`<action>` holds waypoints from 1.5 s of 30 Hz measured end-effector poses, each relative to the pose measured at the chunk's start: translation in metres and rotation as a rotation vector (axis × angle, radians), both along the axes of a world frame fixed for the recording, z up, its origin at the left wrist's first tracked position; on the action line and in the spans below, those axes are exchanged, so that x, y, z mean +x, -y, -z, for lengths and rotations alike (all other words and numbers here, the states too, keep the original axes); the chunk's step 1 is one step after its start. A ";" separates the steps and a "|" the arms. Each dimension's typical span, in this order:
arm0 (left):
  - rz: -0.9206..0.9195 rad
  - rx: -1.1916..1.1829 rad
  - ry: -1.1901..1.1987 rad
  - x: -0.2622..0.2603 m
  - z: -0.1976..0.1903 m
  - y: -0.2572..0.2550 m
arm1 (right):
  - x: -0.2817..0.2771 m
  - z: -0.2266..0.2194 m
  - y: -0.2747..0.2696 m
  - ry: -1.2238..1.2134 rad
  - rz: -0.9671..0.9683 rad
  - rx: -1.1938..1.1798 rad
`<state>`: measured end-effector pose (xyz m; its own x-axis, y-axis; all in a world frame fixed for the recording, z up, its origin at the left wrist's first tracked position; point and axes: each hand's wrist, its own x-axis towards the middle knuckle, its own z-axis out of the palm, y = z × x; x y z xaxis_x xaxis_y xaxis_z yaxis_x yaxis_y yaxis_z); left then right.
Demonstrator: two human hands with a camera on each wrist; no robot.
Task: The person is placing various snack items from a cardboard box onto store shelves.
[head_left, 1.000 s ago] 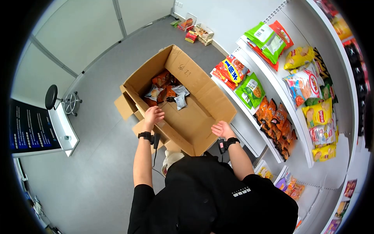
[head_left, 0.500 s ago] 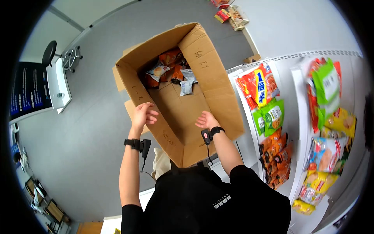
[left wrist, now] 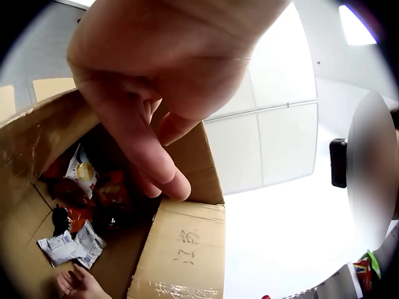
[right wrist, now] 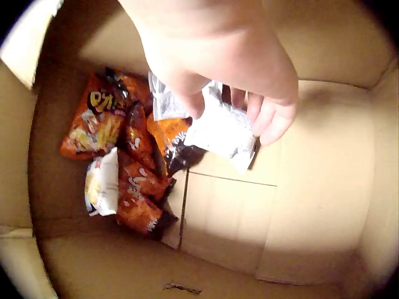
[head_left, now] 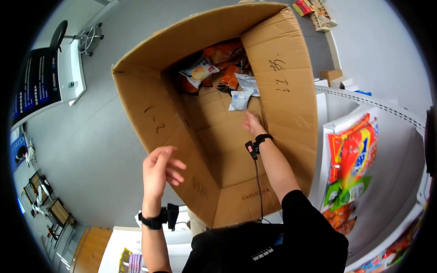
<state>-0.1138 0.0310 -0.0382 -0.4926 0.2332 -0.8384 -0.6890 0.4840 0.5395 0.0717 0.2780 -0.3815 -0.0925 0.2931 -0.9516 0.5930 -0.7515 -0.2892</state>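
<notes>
A large cardboard box (head_left: 289, 113) stands open in front of the person, with several snack bags at its far end. My right hand (head_left: 253, 123) reaches down inside, close to a small silver-white bag (head_left: 239, 100). In the right wrist view its thumb and fingers are spread over that silver bag (right wrist: 221, 134), hiding part of it. Another silver bag (head_left: 248, 83) lies against the first. Beside them are orange-and-black bags (head_left: 229, 78) and a white chip bag (head_left: 199, 72). My left hand (head_left: 160, 173) hovers by the box's left wall, fingers loosely bent, holding nothing.
At the right, a white shelf (head_left: 324, 150) carries red noodle packs (head_left: 357, 145), a green pack (head_left: 348, 191) and orange bags (head_left: 339, 218). Small boxes (head_left: 321, 13) sit on the floor beyond. A wheeled stool (head_left: 88, 38) stands at the far left.
The right hand has moved from above the box's near right edge down to the silver bags. The box appears larger and nearer. The left hand stays by the left wall.
</notes>
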 end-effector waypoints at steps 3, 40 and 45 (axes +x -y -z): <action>-0.005 -0.029 0.001 0.001 0.001 -0.007 | -0.006 0.067 -0.011 -0.054 -0.105 0.211; 0.138 0.075 -0.080 0.014 0.001 0.008 | -0.018 -0.144 0.067 -0.696 0.163 -0.286; 0.185 0.250 -0.108 0.024 0.010 0.023 | -0.002 -0.234 0.076 -0.774 0.127 -0.163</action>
